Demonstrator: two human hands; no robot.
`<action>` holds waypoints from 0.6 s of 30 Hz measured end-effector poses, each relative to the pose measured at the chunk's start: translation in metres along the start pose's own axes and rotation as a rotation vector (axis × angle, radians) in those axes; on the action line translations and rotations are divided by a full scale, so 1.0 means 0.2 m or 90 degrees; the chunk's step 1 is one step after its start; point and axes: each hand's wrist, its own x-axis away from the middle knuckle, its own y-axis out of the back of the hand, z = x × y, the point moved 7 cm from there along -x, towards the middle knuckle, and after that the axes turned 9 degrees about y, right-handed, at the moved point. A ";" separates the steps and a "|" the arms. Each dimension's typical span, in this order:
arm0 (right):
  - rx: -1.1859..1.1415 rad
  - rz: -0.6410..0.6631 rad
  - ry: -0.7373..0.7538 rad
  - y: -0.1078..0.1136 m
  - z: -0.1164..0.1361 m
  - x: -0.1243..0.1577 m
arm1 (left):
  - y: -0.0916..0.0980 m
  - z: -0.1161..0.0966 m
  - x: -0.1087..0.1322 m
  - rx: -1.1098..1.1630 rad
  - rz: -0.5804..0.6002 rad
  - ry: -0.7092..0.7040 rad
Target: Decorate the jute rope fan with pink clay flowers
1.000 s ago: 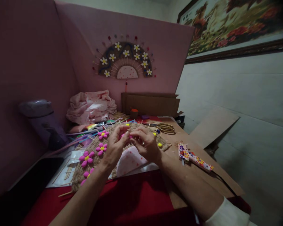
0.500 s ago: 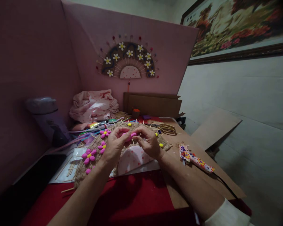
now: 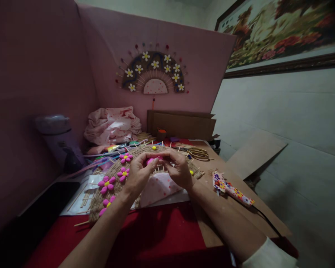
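Between the fingertips of both hands is a lump of bright pink clay (image 3: pixel 151 160), partly covered by the fingers. My left hand (image 3: pixel 141 171) pinches it from one side, and my right hand (image 3: pixel 179 170) closes on it from the other, so the fingertips nearly meet. Both hands are above a fan-shaped twine weave (image 3: pixel 139 150) with thin wooden sticks poking out around its edge. Pink clay flowers (image 3: pixel 106 184) with yellow centres sit along its left part. Yellow dots (image 3: pixel 154 148) mark other spots. A pale half-circle with red dots (image 3: pixel 159 189) forms its base.
A flower-patterned glue gun (image 3: pixel 231 189) lies on brown board at right, its cord trailing forward. Scissors (image 3: pixel 198 153) lie behind the fan. At left stand a tumbler (image 3: pixel 60 141) and a dark flat panel (image 3: pixel 50 201). A finished fan (image 3: pixel 155 70) hangs on the pink backboard.
My fingers have drawn closer together around the pink clay, and my right fingers now arch over it. The view has shifted slightly, showing more of the lowest pink flower.
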 end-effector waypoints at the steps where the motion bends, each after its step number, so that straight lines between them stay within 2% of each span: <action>1: 0.004 0.005 0.009 0.00 0.00 0.00 | 0.00 0.00 0.00 0.000 -0.008 -0.002; 4: 0.020 0.008 0.036 0.00 0.01 0.00 | 0.01 0.00 0.01 0.031 -0.022 0.017; 9: 0.046 0.019 0.087 0.00 0.04 -0.01 | 0.00 0.05 -0.01 0.152 0.024 0.108; 13: 0.055 0.067 0.125 -0.02 0.06 0.00 | -0.01 0.07 -0.02 0.177 0.040 0.165; 16: 0.064 0.064 0.080 -0.02 0.02 0.01 | -0.01 0.06 -0.01 0.194 0.028 0.184; 18: 0.030 -0.005 -0.019 0.02 -0.05 0.01 | 0.00 0.05 0.00 0.236 0.009 0.189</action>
